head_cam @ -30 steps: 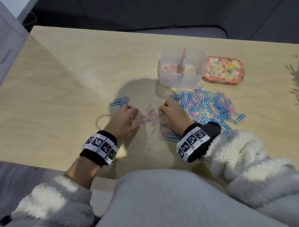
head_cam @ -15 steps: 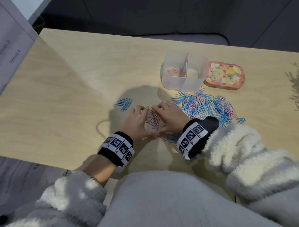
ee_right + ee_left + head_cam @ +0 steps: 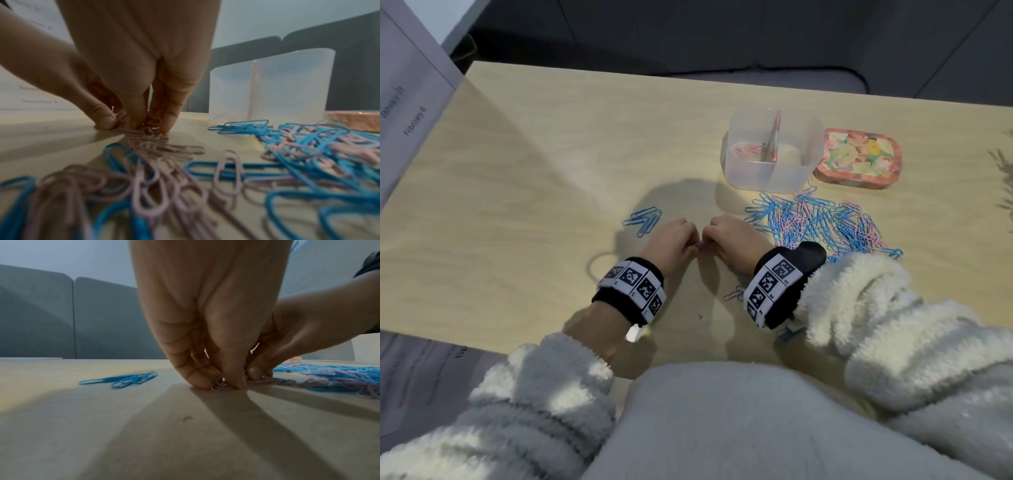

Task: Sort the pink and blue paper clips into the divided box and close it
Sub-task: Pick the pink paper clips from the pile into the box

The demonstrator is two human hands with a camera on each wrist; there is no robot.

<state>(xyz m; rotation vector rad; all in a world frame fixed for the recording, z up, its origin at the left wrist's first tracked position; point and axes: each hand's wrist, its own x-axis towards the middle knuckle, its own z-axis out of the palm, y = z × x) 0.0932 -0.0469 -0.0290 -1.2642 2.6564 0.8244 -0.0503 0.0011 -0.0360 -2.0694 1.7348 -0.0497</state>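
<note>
**With most clips still unsorted, pinched a pink bunch**

While barely begun, showed only a few pink clips in the box (image 3: pixel 763 171), left compartment; right compartment looked empty, though hard to tell through the frosted wall. Left the mixed heap (image 3: pixel 822 222) beside the box, a small blue pile (image 3: pixel 643 219) set apart on the table (image 3: pixel 534 164), and the lid (image 3: pixel 858 158) off, lying just right of the box. Pressed left hand (image 3: pixel 671 241) and right hand (image 3: pixel 732 240) together, fingertips down, each curled round a gathered pink bunch (image 3: pixel 219 385). Needed yet: nearly all sorting, then closing.

Translucent matt plastic box (image 3: pixel 763 171) on smooth pale wood table (image 3: pixel 551 171)
</note>
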